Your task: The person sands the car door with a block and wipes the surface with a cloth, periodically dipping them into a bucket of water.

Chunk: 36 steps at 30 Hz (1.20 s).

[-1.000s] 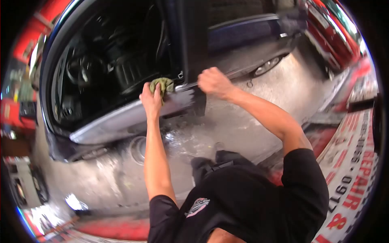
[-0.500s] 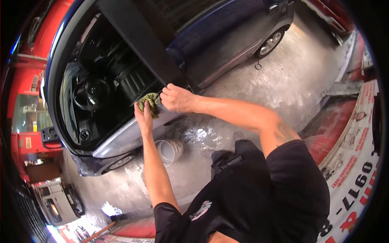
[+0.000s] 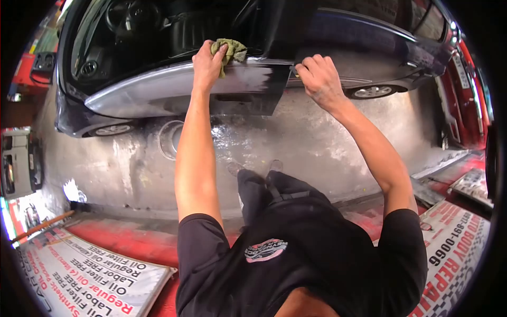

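My left hand [image 3: 207,66] is closed round a crumpled olive-green cloth [image 3: 231,49] at the top edge of the car door, by its window opening. Below the cloth, the door panel [image 3: 237,79] has a dull grey, scuffed patch with dark paint to its right. My right hand [image 3: 320,82] is farther right, near the door's rear edge, with its fingers curled. Something small and dark shows at its fingertips, too little of it to name.
A pale bucket [image 3: 168,140] stands on the wet concrete floor [image 3: 253,140] below the door. A red vehicle [image 3: 462,100] is at the far right. Printed banners [image 3: 100,274] lie behind me on both sides. A white vehicle [image 3: 18,161] shows at far left.
My right hand has moved from beside the cloth to the right, toward the door's rear edge. The left hand still holds the cloth. The camera view has turned.
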Available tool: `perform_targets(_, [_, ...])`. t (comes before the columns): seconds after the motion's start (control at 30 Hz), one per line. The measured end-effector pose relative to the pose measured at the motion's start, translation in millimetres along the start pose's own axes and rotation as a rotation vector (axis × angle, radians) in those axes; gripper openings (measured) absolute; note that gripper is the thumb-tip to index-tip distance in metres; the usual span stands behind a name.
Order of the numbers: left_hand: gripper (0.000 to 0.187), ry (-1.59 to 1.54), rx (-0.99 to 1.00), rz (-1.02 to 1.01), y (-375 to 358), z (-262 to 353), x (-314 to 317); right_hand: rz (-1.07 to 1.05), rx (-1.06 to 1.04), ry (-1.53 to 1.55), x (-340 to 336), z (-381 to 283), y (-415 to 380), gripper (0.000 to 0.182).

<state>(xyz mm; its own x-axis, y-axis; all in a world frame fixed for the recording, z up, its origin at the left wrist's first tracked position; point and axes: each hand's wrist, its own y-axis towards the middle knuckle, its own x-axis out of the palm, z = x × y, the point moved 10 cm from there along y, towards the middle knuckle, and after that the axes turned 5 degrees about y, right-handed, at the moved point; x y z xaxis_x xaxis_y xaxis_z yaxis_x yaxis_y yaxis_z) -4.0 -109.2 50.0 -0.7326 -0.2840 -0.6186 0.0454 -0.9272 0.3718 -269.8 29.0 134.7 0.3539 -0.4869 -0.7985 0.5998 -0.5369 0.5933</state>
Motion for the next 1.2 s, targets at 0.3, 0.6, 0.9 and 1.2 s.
perform_targets(0.3, [0.045,0.018,0.029,0.025,7,-12,8,-0.125,-0.148,-0.086,68,-4,39,0.007])
perform_targets(0.6, [0.040,0.005,0.087,0.015,3,-14,11,-0.094,-0.157,-0.094,86,-32,59,0.009])
perform_targets(0.9, [0.038,0.010,0.168,0.113,0,-11,6,-0.212,-0.124,-0.163,91,-22,50,0.018])
perform_targets(1.2, [0.036,0.024,0.090,0.043,-1,-9,9,-0.151,-0.190,-0.175,106,-41,62,0.011])
